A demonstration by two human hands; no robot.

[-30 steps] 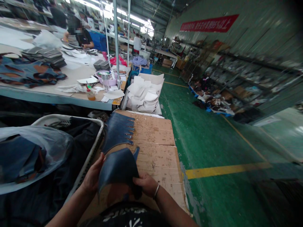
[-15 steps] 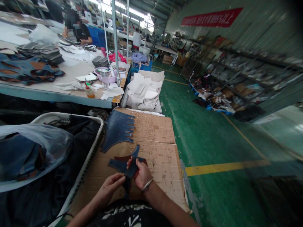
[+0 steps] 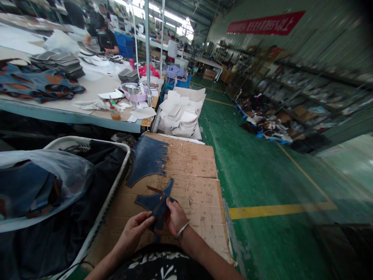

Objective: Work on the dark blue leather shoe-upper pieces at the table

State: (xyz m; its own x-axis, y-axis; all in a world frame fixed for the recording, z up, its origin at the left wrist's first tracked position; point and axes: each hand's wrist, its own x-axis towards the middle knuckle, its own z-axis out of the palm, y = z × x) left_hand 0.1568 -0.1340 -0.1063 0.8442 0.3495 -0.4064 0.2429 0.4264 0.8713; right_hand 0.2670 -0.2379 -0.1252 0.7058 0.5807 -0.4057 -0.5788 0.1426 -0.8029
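A dark blue cut leather piece (image 3: 149,201) with narrow arms and a brown underside is held over the cardboard, close to my body. My left hand (image 3: 139,225) pinches its near left edge between thumb and fingers. On its right side my right hand (image 3: 175,217), with a bangle at the wrist, is closed around the piece, thumb on top. Just beyond, a larger blue leather sheet (image 3: 147,157) with a fringed right edge lies flat. The fingers of my right hand are partly hidden beneath the leather.
The cardboard surface (image 3: 201,202) carries small brown scraps. To the left stands a white basket (image 3: 128,149) with dark material and a plastic bag (image 3: 75,171) of blue pieces. Behind are a box of white sheets (image 3: 182,112) and a long worktable (image 3: 96,83), where a co-worker (image 3: 109,42) sits.
The leather piece has turned slightly in my hands, and my right fingers have shifted lower under it. The whole view has swung a little, moving the surroundings slightly right.
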